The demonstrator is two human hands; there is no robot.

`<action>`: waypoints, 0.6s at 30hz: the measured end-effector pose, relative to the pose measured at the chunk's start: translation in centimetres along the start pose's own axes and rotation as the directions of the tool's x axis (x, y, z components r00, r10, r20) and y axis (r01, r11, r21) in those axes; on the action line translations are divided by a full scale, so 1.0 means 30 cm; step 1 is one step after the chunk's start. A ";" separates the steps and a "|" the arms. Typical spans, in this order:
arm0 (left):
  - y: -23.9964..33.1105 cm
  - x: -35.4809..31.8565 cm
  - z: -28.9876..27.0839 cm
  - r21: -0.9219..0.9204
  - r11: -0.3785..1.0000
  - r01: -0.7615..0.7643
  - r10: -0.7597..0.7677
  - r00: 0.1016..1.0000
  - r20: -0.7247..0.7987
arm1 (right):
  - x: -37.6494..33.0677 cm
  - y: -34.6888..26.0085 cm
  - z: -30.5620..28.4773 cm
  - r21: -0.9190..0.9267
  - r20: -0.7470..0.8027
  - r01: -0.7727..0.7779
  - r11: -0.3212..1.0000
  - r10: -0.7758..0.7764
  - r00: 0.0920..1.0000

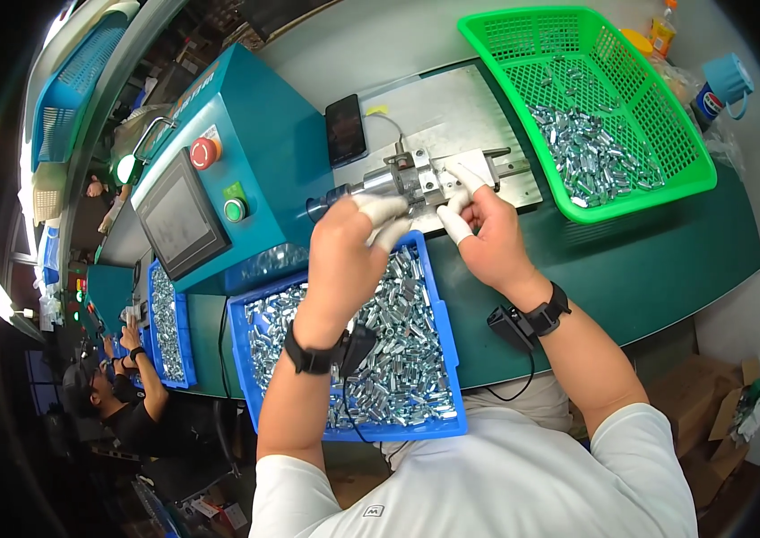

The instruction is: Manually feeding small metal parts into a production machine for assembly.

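White covers wrap the fingertips of both my hands. My left hand (346, 255) is bent at the near side of the machine's metal spindle (384, 184), thumb and fingertips brought close together; anything between them is too small to make out. At the metal clamping fixture (431, 182), my right hand (495, 235) lays its index finger along the block, while its thumb and another finger come together just below. What that pinch holds is hidden. Under my left forearm sits a blue tray (441, 336) heaped with small shiny metal sleeves (398, 359).
A teal machine (277, 134) with a screen (181, 215) and red button (204, 152) stands left. A phone (346, 130) lies beside the metal base plate (456, 108). At right, a green basket (608, 213) holds more metal pieces. Another person (129, 403) works at far left.
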State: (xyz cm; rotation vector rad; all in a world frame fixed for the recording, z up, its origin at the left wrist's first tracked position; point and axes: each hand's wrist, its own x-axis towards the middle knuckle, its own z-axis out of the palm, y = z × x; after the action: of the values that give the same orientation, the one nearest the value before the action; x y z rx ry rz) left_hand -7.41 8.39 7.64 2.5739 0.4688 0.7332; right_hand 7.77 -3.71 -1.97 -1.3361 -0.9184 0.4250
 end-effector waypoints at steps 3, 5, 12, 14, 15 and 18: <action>-0.040 0.100 0.066 0.127 0.988 -0.090 0.099 0.993 -0.069 | 0.001 -0.002 -0.002 0.094 0.075 -0.145 0.985 0.138 0.988; -0.072 0.139 0.104 0.271 0.954 -0.129 0.143 0.989 -0.030 | 0.002 0.003 0.001 0.092 0.077 -0.133 0.987 0.126 0.989; -0.116 0.172 0.131 0.237 0.950 -0.204 0.217 0.976 -0.029 | 0.008 0.008 -0.004 0.120 0.076 -0.152 0.981 0.144 0.987; -0.116 0.172 0.122 0.247 0.948 -0.202 0.211 0.977 -0.013 | 0.012 -0.005 -0.009 0.111 0.093 -0.154 0.982 0.144 0.985; -0.116 0.172 0.119 0.256 0.947 -0.195 0.202 0.979 0.000 | 0.013 -0.008 -0.010 0.106 0.102 -0.155 0.982 0.144 0.984; -0.110 0.171 0.105 0.275 0.944 -0.181 0.183 0.983 0.020 | 0.012 -0.003 -0.003 0.105 0.122 -0.162 0.981 0.149 0.981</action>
State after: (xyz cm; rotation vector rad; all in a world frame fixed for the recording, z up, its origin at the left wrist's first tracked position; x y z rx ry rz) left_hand -2.20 12.44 5.76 2.9084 0.3590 0.7854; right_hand 8.04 -3.53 -1.78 -1.2927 -0.8725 0.6713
